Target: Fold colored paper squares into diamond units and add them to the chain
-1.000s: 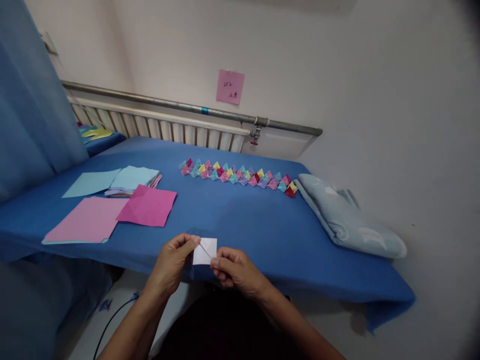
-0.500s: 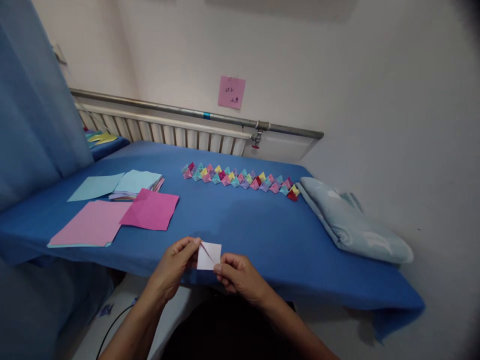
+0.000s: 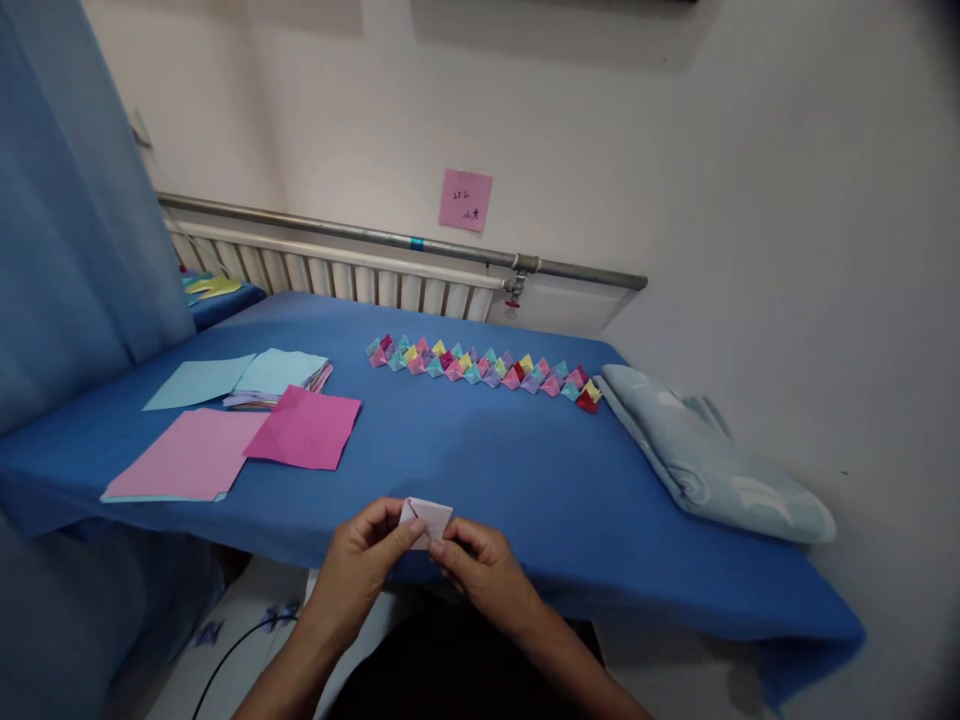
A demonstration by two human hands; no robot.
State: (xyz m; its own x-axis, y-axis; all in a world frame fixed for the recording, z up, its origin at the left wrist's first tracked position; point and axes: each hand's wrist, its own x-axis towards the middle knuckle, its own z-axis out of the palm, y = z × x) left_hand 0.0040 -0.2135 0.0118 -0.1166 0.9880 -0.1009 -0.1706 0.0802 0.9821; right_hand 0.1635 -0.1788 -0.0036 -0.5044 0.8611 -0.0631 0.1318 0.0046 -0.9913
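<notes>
A small folded square of paper point(image 3: 433, 514), white on the side toward me with a dark pinkish slit running down from its upper left, is held up at the near edge of the blue-covered table. My left hand point(image 3: 375, 550) grips its left side, the thumb lying across the face. On the right, my right hand point(image 3: 480, 570) pinches the lower right edge between thumb and fingers. The fingers behind the paper are partly hidden. Farther back, two rows of small folded paper pieces point(image 3: 484, 370) in many colours stretch across the table.
Left on the blue cloth point(image 3: 420, 440) lie a magenta sheet point(image 3: 307, 428), pink sheets point(image 3: 187, 455) and a stack of light blue paper point(image 3: 281, 372). A folded pale blue blanket point(image 3: 712, 450) rests at the right. Behind stand a radiator point(image 3: 367, 288) and a wall pipe point(image 3: 337, 234). A blue curtain point(image 3: 82, 200) hangs left.
My left thumb has moved from the paper's upper left corner down onto its face. The paper is now slightly tilted, and the whole view has shifted a little.
</notes>
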